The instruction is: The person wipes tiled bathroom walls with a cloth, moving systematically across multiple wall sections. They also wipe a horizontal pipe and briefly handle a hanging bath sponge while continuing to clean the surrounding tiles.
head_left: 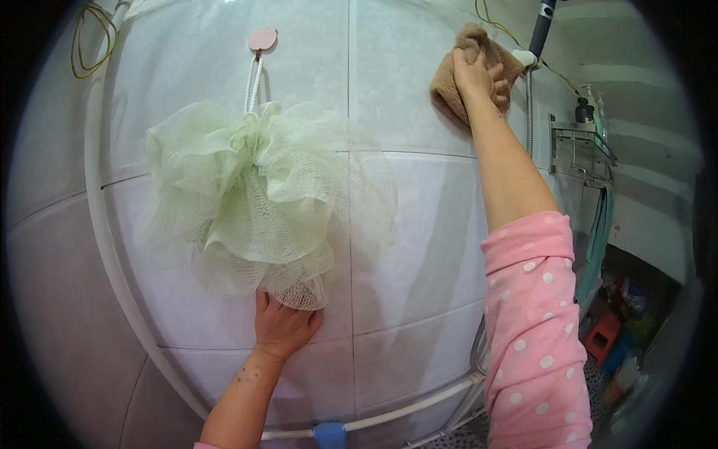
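In the head view, a brown cloth is pressed flat against the white tiled wall by the right hand, whose fingers are laid together over the cloth's upper part, the cloth bunching out to the left of and below the palm. The right arm is stretched upward, a pink sleeve with white dots covering it below the elbow. Well apart from it, lower and to the left, the left hand is set against the wall with its fingers hidden up in the lower edge of a pale green mesh bath sponge; whether the mesh is pinched or merely touched cannot be told. The sponge is hung by a white cord from a pink hook high above the left hand. A white curved pipe is seen running down the wall left of the left hand and along beneath both arms, with a blue fitting below the left hand. Just right of the right hand a shower hose hangs, and farther right a metal wire shelf carries bottles. Low to the right of the sleeve, a small red stool stands on the floor.
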Demonstrator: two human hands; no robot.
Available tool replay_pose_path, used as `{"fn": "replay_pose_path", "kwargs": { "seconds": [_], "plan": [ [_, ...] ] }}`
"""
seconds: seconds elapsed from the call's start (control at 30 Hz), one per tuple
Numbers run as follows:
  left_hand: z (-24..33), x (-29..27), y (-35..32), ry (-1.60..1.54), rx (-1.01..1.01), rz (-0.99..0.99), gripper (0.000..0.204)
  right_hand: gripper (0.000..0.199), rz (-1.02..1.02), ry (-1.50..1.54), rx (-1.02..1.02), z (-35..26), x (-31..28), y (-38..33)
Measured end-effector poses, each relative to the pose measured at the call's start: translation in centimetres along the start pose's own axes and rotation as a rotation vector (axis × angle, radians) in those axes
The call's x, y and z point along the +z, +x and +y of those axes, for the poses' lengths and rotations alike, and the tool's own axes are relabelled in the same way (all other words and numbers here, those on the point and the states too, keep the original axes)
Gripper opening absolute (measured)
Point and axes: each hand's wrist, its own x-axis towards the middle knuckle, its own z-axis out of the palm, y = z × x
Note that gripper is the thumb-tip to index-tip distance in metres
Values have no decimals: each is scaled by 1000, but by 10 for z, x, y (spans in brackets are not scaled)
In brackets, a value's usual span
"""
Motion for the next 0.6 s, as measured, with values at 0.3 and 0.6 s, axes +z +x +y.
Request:
{"fn": "replay_pose_path", "kwargs": {
  "seconds": [0.3,0.6],
  "plan": [
    [-10,-5,-6,26,-2,15,55,72,-121,23,-836,-1,-8,-174],
    [-5,6,0,-31,37,98,56,73,-614,-30,-1057,139,-74,-333]
  ]
}}
